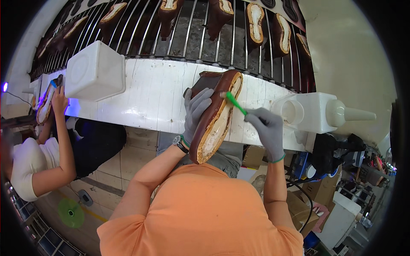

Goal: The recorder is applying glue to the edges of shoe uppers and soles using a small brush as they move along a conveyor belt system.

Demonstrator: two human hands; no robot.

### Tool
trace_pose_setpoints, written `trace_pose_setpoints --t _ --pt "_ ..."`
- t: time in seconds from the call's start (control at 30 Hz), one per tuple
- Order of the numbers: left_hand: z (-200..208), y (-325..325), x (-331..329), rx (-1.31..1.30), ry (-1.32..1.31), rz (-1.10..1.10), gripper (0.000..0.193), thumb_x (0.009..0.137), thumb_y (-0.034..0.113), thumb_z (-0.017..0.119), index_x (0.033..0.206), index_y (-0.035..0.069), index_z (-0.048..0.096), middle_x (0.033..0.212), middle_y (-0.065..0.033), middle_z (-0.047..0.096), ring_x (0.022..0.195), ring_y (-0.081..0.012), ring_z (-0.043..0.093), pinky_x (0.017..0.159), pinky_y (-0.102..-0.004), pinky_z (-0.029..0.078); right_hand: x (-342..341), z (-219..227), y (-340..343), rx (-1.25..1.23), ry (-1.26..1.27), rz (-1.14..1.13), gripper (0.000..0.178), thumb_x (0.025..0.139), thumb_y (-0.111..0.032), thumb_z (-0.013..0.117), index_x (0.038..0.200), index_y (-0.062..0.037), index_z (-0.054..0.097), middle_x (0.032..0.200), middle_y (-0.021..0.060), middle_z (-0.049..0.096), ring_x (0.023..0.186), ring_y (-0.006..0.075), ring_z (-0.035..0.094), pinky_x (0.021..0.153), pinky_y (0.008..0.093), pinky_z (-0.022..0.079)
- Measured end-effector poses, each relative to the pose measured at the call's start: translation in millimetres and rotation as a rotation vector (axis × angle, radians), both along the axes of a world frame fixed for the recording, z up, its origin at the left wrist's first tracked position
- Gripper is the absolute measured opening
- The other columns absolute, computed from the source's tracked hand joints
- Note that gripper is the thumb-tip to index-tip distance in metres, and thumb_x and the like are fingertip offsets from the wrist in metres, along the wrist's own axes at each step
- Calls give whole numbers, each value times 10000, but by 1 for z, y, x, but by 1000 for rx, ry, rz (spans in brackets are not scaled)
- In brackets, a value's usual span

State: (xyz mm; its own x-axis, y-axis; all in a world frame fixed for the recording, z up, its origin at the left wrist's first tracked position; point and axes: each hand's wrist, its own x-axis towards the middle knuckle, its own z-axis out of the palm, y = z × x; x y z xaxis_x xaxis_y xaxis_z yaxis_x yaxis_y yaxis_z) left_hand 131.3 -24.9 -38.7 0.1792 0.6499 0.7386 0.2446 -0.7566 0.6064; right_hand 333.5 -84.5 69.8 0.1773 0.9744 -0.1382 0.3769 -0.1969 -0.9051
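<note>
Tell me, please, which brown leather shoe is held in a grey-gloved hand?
The brown leather shoe in the left hand, beside the green-handled brush; the other shoes are on metal rollers, except one at a co-worker's bare hand.

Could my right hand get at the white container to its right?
Probably yes: nothing visible lies between your right hand and the white container, though that hand holds a green brush.

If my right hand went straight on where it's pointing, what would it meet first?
Likely the glossy brown, pale-soled shoe; the green brush in your grey-gloved right hand overlaps it, but depth is unclear.
</note>
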Motion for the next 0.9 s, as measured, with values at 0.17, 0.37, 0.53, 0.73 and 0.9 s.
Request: trace_pose_setpoints --t 0.17,0.37,0.53,0.73,0.9 --pt "6 5 -4 -23 -10 -34 625 823 187 754 1341 111 411 1401 -130 521 1306 -291 503 1156 -551 222 -17 25 -17 94 -93 124 171 836 -69 731 1000 -32 761 716 59 642 581 88 503 536 248 377" --pt "13 6 -10 -138 129 10 601 816 209 752 1326 106 451 1373 -121 550 1267 -263 529 1121 -492 285 -35 49 -31 336 -403 375 244 787 -151 777 1021 -114 720 785 39 672 661 214 650 542 307 498" --pt "19 13 -16 -81 74 -75 633 802 210 759 1343 93 452 1343 -107 565 1224 -267 547 1091 -476 319 -41 57 -31 431 -449 463 231 782 -133 781 1005 -104 728 791 40 679 651 206 642 562 291 512" --pt "63 14 -24 -656 -17 -350 629 781 222 751 1345 104 498 1306 -72 573 1164 -250 565 1037 -434 364 -37 57 -11 376 -229 159 213 785 -27 762 996 -13 733 783 99 681 632 163 633 553 268 476" --pt "114 22 -39 -164 493 -278 684 707 380 765 1323 163 562 1265 -39 609 1101 -223 587 1020 -440 356 -32 80 -22 449 -291 254 273 744 -30 773 1015 -45 744 780 84 674 623 182 635 548 285 481"
